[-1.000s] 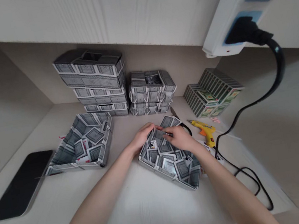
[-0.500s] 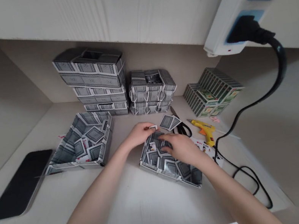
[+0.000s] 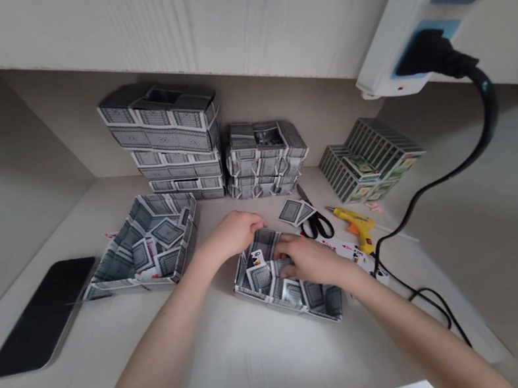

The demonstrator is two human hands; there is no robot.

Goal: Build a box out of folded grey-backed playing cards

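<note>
A shallow box (image 3: 285, 301) built from grey-backed playing cards sits at the middle of the shelf, with loose cards inside. My left hand (image 3: 239, 227) is closed in a pinch at the box's far left corner; what lies between its fingertips is hidden. Reaching over the right wall, my right hand (image 3: 307, 255) has its fingers down inside the box, closed around a playing card (image 3: 281, 263). Near the box's left end, a face-up queen card (image 3: 255, 259) shows. To the left stands a larger open card box (image 3: 187, 243) holding several loose cards.
Card-built boxes (image 3: 167, 130) are stacked at the back, beside a shorter stack (image 3: 265, 159). On the right are green-patterned card blocks (image 3: 372, 154), a yellow glue gun (image 3: 357, 223), black-handled scissors (image 3: 317, 226) and a looping black cable (image 3: 414, 193). A black phone (image 3: 43, 319) lies left.
The box has shifted slightly left. My left hand has moved a little left, and the white card end at its fingertips no longer shows. My right fingers have lowered and closed in the box.
</note>
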